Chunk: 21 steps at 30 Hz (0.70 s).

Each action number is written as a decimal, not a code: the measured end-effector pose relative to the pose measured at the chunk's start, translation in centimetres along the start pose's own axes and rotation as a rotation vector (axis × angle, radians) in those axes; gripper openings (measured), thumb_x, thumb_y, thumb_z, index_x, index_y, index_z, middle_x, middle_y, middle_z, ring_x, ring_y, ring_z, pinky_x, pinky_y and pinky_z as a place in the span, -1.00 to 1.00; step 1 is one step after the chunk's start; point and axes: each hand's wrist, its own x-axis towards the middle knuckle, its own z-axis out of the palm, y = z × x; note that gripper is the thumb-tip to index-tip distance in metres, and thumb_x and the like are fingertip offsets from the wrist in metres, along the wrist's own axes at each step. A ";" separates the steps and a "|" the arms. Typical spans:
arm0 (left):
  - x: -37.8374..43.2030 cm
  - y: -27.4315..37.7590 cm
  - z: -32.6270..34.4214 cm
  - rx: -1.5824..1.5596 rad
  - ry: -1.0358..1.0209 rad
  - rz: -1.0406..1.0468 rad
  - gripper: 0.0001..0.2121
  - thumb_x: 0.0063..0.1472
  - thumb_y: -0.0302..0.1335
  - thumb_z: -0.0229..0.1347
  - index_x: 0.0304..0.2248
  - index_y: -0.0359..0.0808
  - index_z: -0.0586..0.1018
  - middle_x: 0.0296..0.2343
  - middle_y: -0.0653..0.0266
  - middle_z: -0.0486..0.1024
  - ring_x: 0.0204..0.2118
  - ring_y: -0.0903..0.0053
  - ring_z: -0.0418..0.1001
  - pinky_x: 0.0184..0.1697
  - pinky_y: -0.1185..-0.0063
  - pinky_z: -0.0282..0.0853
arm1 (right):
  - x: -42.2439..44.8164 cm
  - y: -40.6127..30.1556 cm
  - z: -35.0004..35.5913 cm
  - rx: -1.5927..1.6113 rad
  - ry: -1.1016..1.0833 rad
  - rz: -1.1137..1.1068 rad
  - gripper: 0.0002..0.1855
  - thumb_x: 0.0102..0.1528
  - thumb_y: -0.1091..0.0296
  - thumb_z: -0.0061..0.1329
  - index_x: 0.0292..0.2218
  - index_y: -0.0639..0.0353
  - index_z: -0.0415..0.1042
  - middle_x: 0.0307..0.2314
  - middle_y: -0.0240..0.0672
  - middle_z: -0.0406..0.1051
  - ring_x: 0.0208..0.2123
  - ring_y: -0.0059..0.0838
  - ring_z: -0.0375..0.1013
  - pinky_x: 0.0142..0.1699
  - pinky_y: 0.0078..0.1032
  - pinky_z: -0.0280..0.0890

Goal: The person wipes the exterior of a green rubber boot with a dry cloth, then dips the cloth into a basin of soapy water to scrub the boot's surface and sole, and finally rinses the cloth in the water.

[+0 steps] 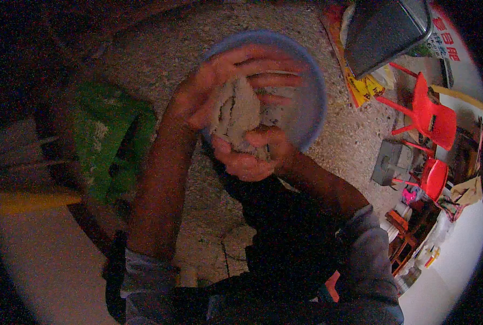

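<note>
Above a round blue basin (318,118), both of my hands are at a pale, clay-like lump (241,109) with dark cracks along its surface. My right hand (251,156) is curled around the lump's lower end, thumb on top. My left hand (225,83) lies along its upper left side, with the fingers stretched out over the basin and blurred. Some greyish stuff (272,115) shows inside the basin beyond the lump; what it is I cannot tell.
A green bag or sack (99,138) lies left on the speckled floor. Right are a dark metal-framed panel (383,36), yellow printed packaging (361,87), red plastic chairs (432,113) and a grey box (391,162). A white surface with a yellow edge (34,203) is at lower left.
</note>
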 end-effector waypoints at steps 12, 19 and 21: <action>2.7 -0.7 2.3 0.463 0.219 -0.085 -0.68 0.28 -0.31 0.20 -0.12 -0.35 0.47 -0.54 0.16 0.57 -0.53 0.45 0.55 -0.45 0.48 0.46 | -3.3 -0.6 1.9 -0.608 0.689 -0.122 -0.46 0.08 0.19 0.22 -0.02 0.22 0.29 -0.58 -0.41 0.35 -0.67 -0.62 0.25 -0.64 -0.62 0.10; 5.1 -4.8 -0.6 0.487 0.632 0.069 -0.84 0.28 -0.47 0.16 -0.27 -0.37 0.46 -0.71 0.23 0.44 -0.76 0.51 0.37 -0.70 0.48 0.27 | -2.2 -2.2 1.6 -1.195 1.074 -0.198 -0.27 0.09 0.22 0.20 0.16 0.23 0.14 -0.54 -0.45 0.40 -0.63 -0.67 0.28 -0.58 -0.57 0.16; 5.5 -5.1 -1.2 0.487 0.697 0.078 -0.85 0.28 -0.49 0.14 -0.27 -0.38 0.45 -0.71 0.21 0.45 -0.77 0.48 0.39 -0.70 0.46 0.29 | -2.0 -3.1 -0.4 -1.248 1.144 -0.122 -0.24 0.09 0.21 0.19 0.19 0.25 0.12 -0.54 -0.45 0.40 -0.62 -0.66 0.29 -0.57 -0.56 0.18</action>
